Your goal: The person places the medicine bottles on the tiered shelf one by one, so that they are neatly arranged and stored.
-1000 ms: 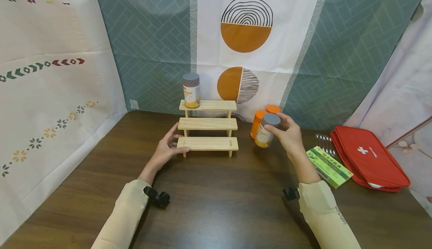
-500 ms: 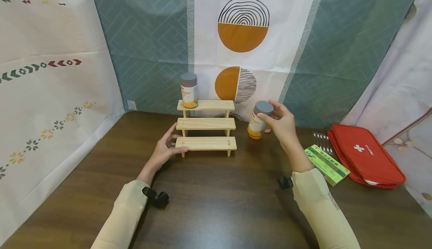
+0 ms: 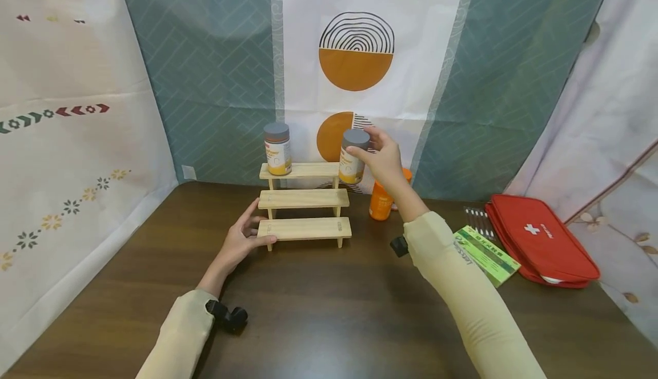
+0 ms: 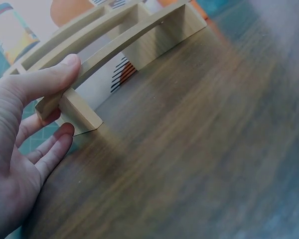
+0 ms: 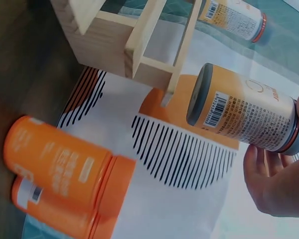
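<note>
A pale wooden three-tier stand (image 3: 303, 198) stands on the brown table. My left hand (image 3: 239, 241) grips the left end of its lowest tier; in the left wrist view the thumb (image 4: 65, 69) lies on top with fingers below. My right hand (image 3: 385, 156) holds a supplement bottle (image 5: 246, 107) with a grey lid by its lid end. In the head view this bottle overlaps the right end of the top tier; the right wrist view shows a gap between its base and the wood. A matching grey-lidded bottle (image 3: 277, 149) stands on the top tier's left end.
Two orange bottles (image 3: 380, 202) stand right of the stand, partly hidden by my right arm. Farther right lie a green box (image 3: 487, 255), a pack of swabs (image 3: 479, 222) and a red first-aid pouch (image 3: 540, 239). A patterned cloth (image 3: 216, 82) hangs behind.
My right hand has lifted the grey-lidded bottle from beside the orange bottles and carried it left and up to the top tier. My left hand keeps its grip on the stand. The head view has shifted slightly.
</note>
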The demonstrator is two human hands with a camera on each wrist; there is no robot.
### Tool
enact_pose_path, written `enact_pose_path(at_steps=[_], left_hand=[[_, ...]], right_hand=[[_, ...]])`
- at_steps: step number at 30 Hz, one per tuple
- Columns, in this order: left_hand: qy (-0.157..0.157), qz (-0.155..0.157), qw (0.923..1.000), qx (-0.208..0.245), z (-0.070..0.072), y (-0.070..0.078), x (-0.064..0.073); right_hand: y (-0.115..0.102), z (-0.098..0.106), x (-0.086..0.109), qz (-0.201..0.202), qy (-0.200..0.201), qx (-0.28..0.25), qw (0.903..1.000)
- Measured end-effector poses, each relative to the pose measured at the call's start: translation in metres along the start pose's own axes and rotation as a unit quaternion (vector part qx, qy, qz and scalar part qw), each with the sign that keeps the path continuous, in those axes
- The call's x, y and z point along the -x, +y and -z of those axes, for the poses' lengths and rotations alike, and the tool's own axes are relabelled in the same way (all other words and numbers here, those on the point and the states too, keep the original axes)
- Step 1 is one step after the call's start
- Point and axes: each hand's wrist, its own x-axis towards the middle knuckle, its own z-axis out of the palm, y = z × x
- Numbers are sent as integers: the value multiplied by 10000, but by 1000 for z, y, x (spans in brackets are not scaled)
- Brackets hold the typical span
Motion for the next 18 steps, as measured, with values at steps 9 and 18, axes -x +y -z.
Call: enact_pose_path(at_steps=[9,18], left_hand=[[-61,-81,9999,90,-2,3,-6],[-38,-27,10000,77,0,-1,1]], right_hand=[[-9,-27,-29,163,105,-167,9997],[-10,-52,-36,-155,-17,-122,9998]])
